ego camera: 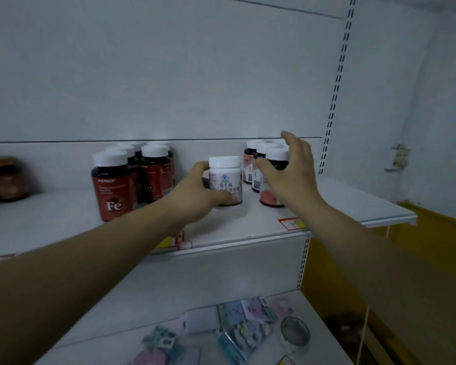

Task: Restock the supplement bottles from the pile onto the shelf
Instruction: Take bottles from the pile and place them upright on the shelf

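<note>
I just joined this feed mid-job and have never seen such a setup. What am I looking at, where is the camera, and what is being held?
There is no machine: a person works bare-handed, filmed by one head-worn camera looking forward and down. The left hand grips a white bottle standing on the shelf. The right hand reaches open toward the pink-label bottles, holding nothing. Red Fe bottles stand to the left. Packets lie on the lower shelf.

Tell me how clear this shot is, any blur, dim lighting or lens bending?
Head view: dim, bluish light with no glare; the white bottle in the left hand and the Fe bottle read fairly sharp; the packets on the lower shelf and the brown jar at far left are blurred; wide-angle bending curves the slotted upright.
</note>
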A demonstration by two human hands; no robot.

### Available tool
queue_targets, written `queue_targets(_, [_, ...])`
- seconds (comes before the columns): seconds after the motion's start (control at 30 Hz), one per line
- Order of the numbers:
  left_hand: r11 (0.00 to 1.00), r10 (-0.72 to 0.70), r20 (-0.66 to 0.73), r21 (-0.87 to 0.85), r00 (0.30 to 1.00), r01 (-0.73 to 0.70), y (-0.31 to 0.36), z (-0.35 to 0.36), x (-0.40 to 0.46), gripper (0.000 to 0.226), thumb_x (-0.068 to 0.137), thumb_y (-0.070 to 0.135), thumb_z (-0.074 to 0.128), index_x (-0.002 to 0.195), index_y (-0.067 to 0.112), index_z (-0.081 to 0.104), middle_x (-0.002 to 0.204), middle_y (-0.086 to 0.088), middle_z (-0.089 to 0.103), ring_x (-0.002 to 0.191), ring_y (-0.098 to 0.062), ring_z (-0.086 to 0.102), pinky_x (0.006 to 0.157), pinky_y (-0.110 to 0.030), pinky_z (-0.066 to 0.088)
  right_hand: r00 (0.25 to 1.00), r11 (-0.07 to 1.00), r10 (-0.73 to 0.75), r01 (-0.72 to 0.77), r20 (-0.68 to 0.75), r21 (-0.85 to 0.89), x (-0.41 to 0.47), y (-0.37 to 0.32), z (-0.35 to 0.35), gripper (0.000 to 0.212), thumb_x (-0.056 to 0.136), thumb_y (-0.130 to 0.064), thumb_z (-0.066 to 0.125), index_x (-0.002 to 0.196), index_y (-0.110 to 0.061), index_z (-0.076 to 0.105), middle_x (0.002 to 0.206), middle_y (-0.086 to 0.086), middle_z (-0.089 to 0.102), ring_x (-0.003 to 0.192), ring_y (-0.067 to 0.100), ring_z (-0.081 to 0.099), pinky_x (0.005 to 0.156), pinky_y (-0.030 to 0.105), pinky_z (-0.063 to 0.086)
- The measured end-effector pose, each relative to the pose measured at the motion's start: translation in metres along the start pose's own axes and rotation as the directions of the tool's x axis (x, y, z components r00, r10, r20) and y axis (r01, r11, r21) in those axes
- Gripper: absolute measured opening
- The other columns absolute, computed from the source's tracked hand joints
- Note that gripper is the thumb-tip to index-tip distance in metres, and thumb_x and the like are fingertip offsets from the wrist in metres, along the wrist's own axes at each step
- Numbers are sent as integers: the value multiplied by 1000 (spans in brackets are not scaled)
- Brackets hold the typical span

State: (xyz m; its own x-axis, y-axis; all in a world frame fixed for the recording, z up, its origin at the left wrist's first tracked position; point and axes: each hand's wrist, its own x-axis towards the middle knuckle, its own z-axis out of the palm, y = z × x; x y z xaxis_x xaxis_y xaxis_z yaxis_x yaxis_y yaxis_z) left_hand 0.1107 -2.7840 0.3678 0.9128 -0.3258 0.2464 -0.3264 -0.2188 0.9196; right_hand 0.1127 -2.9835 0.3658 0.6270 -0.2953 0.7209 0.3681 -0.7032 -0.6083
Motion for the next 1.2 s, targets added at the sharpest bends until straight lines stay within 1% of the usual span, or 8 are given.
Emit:
queue_targets(0.17, [998,53,-41,29,998,-52,6,-56,-59,67,68,16,81,123,31,44,103,6,65,84,-4,67,71,-21,55,986,983,-94,69,139,169,-18,-80,32,45,88,-43,58,129,-26,51,129,-11,46,118,7,43,95,22,34])
queue_targets(0.33, [997,76,-158,43,985,-70,1,-137,-117,55,67,13,80,106,38,50,102,-3,65,86,-13,68,77,-30,57,922,912,-194,44,335,407,-59,-181,85,42,86,-51,50,122,-31,55,117,-12,58,104,1,53,84,17,39])
queue_targets(0.47, [997,44,-223,74,974,-28,-19,-222,-161,62,70,11,79,120,30,50,107,-7,64,96,-21,66,87,-41,53,852,873,-241,-19,465,488,-102,-253,146,38,87,-51,52,121,-35,53,107,-14,58,97,-4,54,72,12,40])
queue_targets(0.57, [994,54,-259,109,964,-26,-38,-288,-192,58,71,7,78,117,31,51,103,0,64,90,-12,66,72,-22,55,795,887,-234,-61,559,458,-127,-302,197,42,91,-51,50,128,-31,49,106,-13,55,94,-3,53,70,13,38])
queue_targets(0.67, [984,16,-307,171,951,39,-60,-349,-218,58,70,7,77,112,35,49,101,4,62,82,-4,63,58,-10,49,740,909,-205,-98,641,405,-150,-341,248,38,90,-53,49,123,-33,49,110,-8,57,102,12,57,85,26,44])
queue_targets(0.83, [954,-77,-389,239,918,181,-92,-439,-233,57,71,5,76,106,33,41,95,4,57,78,-5,61,53,-14,49,603,978,-140,-41,785,206,-178,-379,318,64,87,-66,45,140,-30,38,136,1,50,115,18,49,94,34,39])
queue_targets(0.93, [916,-147,-432,279,890,287,-107,-484,-222,67,68,9,79,114,26,33,97,2,55,84,-10,58,59,-19,47,481,992,-97,118,871,45,-183,-388,350,74,83,-70,45,144,-31,32,149,4,37,131,23,41,103,38,34])
queue_targets(1.2, [851,-144,-475,389,868,354,-151,-547,-182,67,72,20,79,125,25,37,93,12,51,79,-3,52,69,-24,43,336,874,34,448,941,-191,-175,-406,416,85,80,-80,26,150,-34,17,159,3,14,143,30,16,112,54,17])
